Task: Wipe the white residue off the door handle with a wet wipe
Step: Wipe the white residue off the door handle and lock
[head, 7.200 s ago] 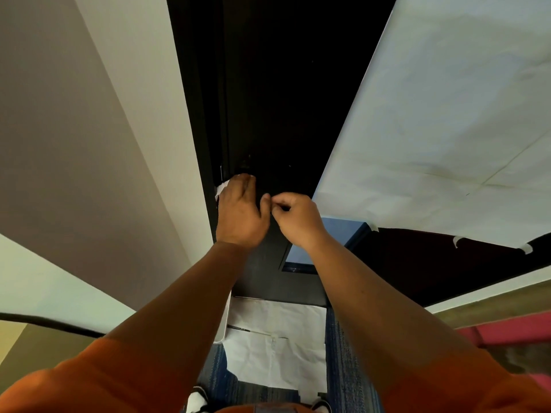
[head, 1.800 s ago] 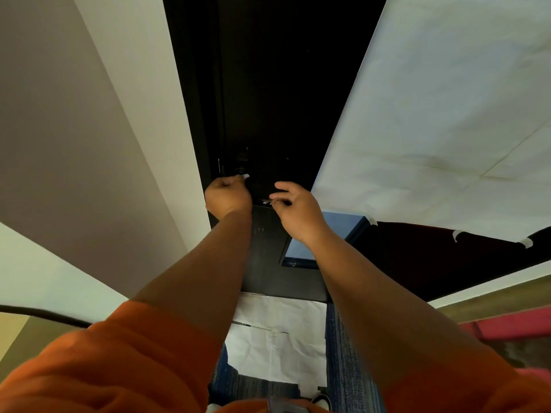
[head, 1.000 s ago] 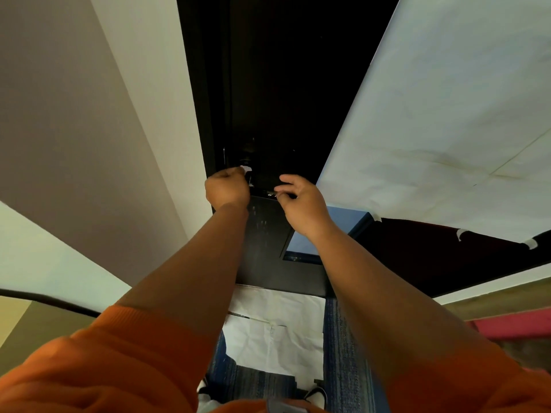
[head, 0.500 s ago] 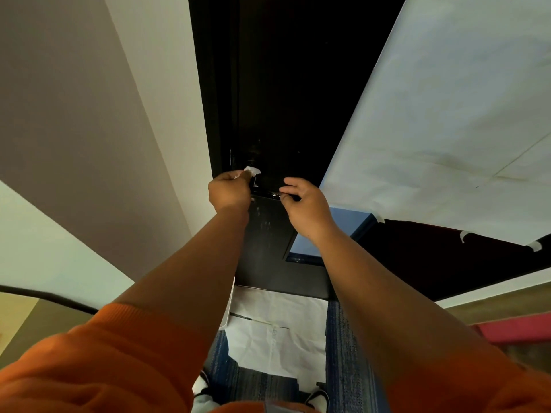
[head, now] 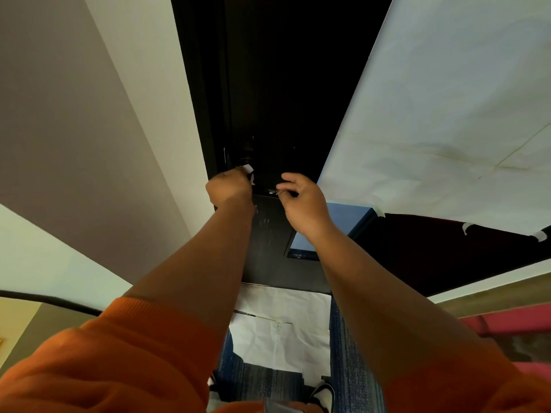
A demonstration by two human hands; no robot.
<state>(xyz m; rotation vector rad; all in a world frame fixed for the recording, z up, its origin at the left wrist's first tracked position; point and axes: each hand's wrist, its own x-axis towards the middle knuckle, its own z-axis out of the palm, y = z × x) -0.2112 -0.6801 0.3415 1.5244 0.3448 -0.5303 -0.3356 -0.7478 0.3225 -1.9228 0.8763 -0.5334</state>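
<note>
Left hand [head: 229,188] gripped the wet wipe [head: 248,169] at the left end of the door handle [head: 266,190]; right hand [head: 304,202] pinched the handle's right end.

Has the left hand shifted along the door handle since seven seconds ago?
Yes. The left hand, gripping the wet wipe, has slid left along the door handle toward the door's edge.

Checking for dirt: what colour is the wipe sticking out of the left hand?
The wipe is white, shown in the head view above the left hand.
</note>
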